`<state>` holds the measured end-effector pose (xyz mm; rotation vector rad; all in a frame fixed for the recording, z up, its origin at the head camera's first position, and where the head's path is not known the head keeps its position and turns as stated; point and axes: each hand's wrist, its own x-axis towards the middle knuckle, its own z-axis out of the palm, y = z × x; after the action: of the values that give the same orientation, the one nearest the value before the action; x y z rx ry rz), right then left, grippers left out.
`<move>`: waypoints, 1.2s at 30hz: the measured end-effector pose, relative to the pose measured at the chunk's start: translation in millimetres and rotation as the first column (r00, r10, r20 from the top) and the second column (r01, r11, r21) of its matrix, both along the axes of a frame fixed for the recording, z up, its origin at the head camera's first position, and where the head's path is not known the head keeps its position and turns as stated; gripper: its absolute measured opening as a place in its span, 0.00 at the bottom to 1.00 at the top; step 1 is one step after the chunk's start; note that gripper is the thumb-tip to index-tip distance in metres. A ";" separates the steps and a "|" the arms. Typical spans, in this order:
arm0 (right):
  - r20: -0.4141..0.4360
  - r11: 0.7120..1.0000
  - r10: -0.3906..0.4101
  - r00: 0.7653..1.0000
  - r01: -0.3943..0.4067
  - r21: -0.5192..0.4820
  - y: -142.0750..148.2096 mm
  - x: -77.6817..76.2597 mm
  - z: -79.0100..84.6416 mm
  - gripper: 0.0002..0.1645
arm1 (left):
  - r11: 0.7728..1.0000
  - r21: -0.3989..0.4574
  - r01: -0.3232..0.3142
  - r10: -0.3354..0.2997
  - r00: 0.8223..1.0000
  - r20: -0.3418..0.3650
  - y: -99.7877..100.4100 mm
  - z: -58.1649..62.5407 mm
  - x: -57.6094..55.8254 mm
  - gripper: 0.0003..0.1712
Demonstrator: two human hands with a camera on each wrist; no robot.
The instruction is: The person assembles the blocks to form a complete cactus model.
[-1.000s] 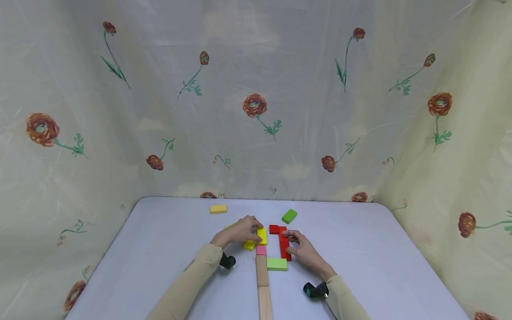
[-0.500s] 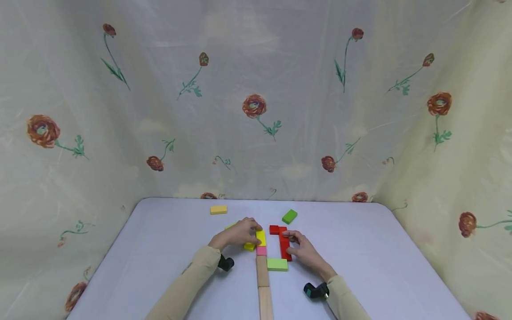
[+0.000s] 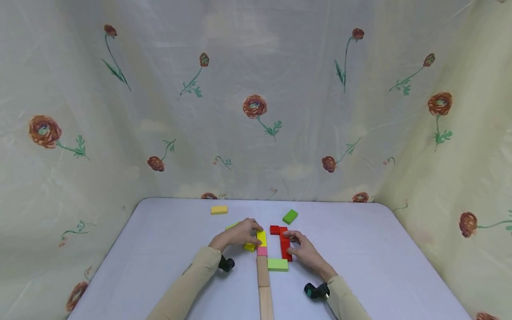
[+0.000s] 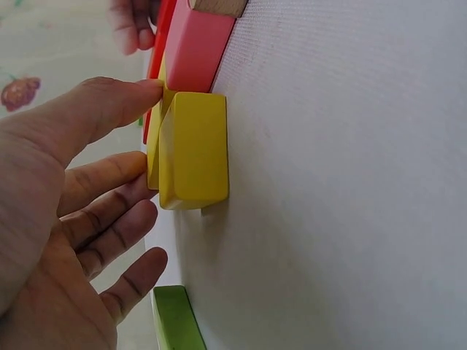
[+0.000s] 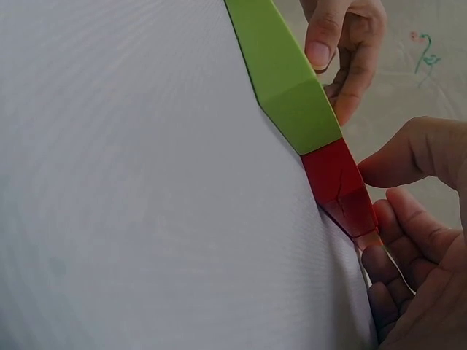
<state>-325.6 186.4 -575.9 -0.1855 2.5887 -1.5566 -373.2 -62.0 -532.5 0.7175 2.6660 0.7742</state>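
Observation:
In the head view, my left hand [image 3: 238, 233] holds a yellow block [image 3: 262, 238] between thumb and index finger, in line with a pink block [image 3: 262, 251]. A second yellow block [image 4: 195, 149] lies beside it, partly under the hand in the head view. My right hand [image 3: 307, 253] has thumb and fingertips on red blocks [image 3: 285, 244] laid end to end, the thumb toward the near one. The right wrist view shows that thumb on the red block's [image 5: 337, 182] upper edge, with a light green block [image 5: 281, 73] against it.
Two wooden blocks [image 3: 264, 286] run from the pink one toward the near edge. A light green block [image 3: 278, 265] lies crosswise beside them. Farther back are a pale yellow block [image 3: 219, 210], a green block [image 3: 290, 216] and a small red block [image 3: 274, 230]. A floral cloth [image 3: 256, 66] hangs behind.
My left hand and the yellow block have drawn slightly nearer, and the block now meets the pink one. The right hand stays on the red blocks.

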 end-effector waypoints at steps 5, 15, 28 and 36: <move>-0.004 1.000 0.004 1.000 -0.004 -0.001 -0.1 0.8 0.2 0.28 | 1.000 0.000 -0.003 0.003 1.000 -0.002 0.1 -0.4 0.2 0.26; -0.003 1.000 -0.003 1.000 0.003 0.000 -0.1 2.0 1.0 0.28 | 1.000 -0.014 0.009 -0.009 1.000 -0.018 0.8 1.2 1.6 0.27; -0.014 1.000 -0.010 1.000 0.010 0.003 -2.6 3.0 1.9 0.28 | 0.986 0.162 -0.040 0.043 0.999 -0.013 -22.5 12.4 -2.3 0.20; -0.009 1.000 -0.005 1.000 0.005 0.005 -1.2 2.0 1.2 0.28 | 0.981 0.183 -0.058 0.065 0.997 -0.030 -52.4 26.5 -6.7 0.25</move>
<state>-323.6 185.2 -574.7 -0.1863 2.6015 -1.5541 -380.0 -114.4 -506.0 0.7005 2.6846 1.0421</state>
